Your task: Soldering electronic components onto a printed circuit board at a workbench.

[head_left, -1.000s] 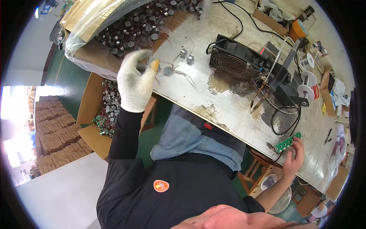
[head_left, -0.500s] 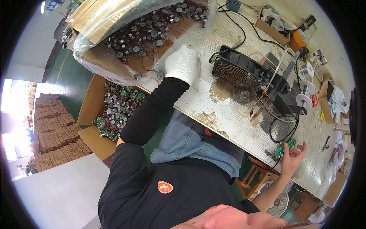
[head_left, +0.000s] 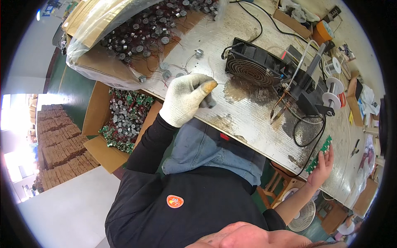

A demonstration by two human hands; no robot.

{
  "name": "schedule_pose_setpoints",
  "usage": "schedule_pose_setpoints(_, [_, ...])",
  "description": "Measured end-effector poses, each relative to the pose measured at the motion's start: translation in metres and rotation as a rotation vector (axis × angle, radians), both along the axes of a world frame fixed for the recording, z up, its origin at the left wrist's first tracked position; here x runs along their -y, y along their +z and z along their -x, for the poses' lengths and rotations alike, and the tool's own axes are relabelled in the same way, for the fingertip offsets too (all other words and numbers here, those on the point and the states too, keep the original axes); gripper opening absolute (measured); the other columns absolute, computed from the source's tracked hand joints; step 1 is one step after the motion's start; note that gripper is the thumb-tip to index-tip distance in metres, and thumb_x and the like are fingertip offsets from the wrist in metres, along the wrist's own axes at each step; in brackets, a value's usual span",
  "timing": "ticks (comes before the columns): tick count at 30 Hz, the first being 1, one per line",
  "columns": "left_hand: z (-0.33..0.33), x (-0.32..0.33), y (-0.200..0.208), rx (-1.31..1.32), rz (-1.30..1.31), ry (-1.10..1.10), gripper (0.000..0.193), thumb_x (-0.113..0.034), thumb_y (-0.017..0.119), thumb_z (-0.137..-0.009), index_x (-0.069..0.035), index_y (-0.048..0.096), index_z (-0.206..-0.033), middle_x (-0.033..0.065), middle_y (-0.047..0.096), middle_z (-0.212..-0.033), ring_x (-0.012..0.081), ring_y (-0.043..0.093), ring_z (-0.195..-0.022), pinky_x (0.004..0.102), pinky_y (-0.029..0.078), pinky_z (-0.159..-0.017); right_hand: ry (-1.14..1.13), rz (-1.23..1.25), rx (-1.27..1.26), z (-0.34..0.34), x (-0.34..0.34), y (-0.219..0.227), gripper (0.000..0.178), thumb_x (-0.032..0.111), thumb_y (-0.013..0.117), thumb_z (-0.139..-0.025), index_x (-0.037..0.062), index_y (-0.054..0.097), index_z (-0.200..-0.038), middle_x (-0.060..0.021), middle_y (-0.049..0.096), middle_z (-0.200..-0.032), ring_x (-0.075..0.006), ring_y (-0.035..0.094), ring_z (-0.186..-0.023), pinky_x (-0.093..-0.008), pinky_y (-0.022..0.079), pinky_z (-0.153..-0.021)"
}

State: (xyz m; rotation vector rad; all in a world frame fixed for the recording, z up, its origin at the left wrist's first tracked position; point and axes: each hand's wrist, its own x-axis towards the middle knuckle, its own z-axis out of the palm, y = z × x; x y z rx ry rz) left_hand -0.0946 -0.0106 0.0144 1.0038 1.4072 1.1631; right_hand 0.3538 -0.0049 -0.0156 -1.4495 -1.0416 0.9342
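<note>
Black shirt [head_left: 223, 190], orange badge [head_left: 175, 201], white-gloved left hand [head_left: 184, 101]

Bench [head_left: 256, 134]: white top, brown stains, scuffed, runs diagonally from upper centre to lower right. Wall [head_left: 355, 31] at upper right off-white, dark outlet [head_left: 333, 15] on it. Floor [head_left: 75, 89] green, glossy, visible left of centre. Pale grey wall [head_left: 29, 62] upper left, dark strip along its base. Window [head_left: 14, 124] at left edge blown out. Small bright lamp [head_left: 38, 15] upper left. White flat panel [head_left: 68, 204] lower left. Wood frame [head_left: 271, 190] under bench, lower right.
</note>
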Motion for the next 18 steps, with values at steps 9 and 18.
schedule_pose_setpoints(9, [0.007, -0.012, 0.006, 0.004, -0.045, 0.077, 0.026, -0.013, 0.06, -0.091, 0.007, 0.06, -0.109, 0.0096, 0.069, -0.091, 0.0071, 0.058, -0.063, 0.0184, 0.045, -0.057, 0.331, 0.054, -0.035, 0.047, 0.028, 0.001, 0.055, -0.011, 0.06, -0.079, -0.0052, 0.044, -0.132, -0.0099, 0.056, -0.118, -0.0088, 0.058, -0.082, -0.0186, 0.045, -0.067])
schedule_pose_setpoints(18, [-0.032, 0.004, -0.017, 0.123, 0.048, 0.027, 0.032, -0.022, 0.061, -0.092, 0.006, 0.063, -0.109, 0.009, 0.068, -0.09, 0.0109, 0.062, -0.073, 0.0221, 0.05, -0.065, 0.469, 0.179, 0.462, 0.099, 0.009, 0.004, 0.035, -0.003, 0.064, -0.079, -0.0002, 0.055, -0.113, -0.0037, 0.054, -0.089, -0.0023, 0.042, -0.051, -0.0188, 0.033, -0.046])
